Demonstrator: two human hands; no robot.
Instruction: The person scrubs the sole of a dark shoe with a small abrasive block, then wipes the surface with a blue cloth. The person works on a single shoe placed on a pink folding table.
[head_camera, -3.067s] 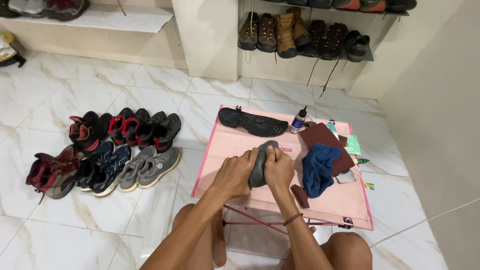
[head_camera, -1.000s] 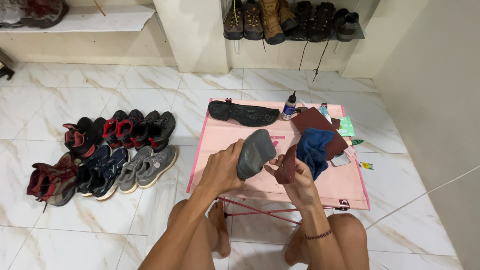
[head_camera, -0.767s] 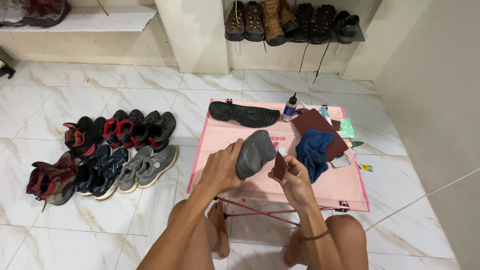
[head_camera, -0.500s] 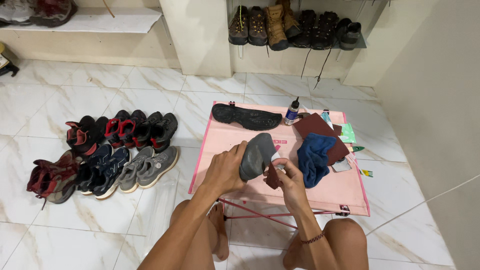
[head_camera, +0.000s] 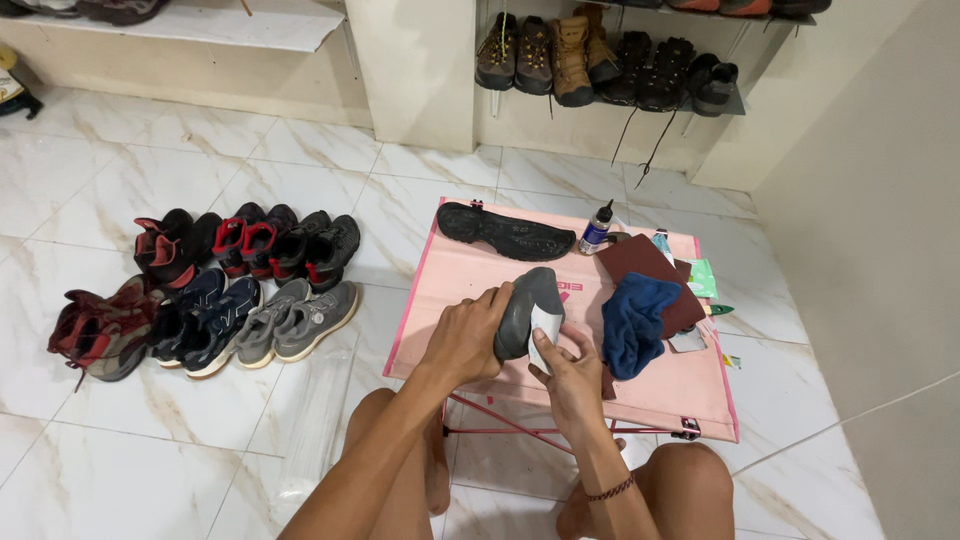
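Far left at 9 o'clock, two rows of shoes (head_camera: 205, 300) on the white tiled floor (head_camera: 130, 420): red-black pairs behind, maroon, navy and grey pairs in front. Left hand (head_camera: 465, 335) just left of centre, clenched around the lower side of a grey shoe (head_camera: 527, 310), fingers curled over its edge; shoe tilted up, held above the near-left part of the pink folding table (head_camera: 450, 275). Right hand (head_camera: 570, 375) at about 5 o'clock from the shoe, fingers pinching a small pale sheet (head_camera: 545, 328) pressed flat against the shoe's side; what the sheet is, cannot tell. Black sole (head_camera: 505, 232) lies flat at the table's far edge, 12 o'clock from the shoe. Small dark bottle (head_camera: 596, 228) upright just right of the sole. Blue cloth (head_camera: 636, 322) at 3 o'clock of the shoe, bunched, overlapping a dark brown sheet (head_camera: 640, 262). Green packet (head_camera: 702, 278) at table's right edge. Top right, rack of boots (head_camera: 600, 60) against the wall, laces hanging.
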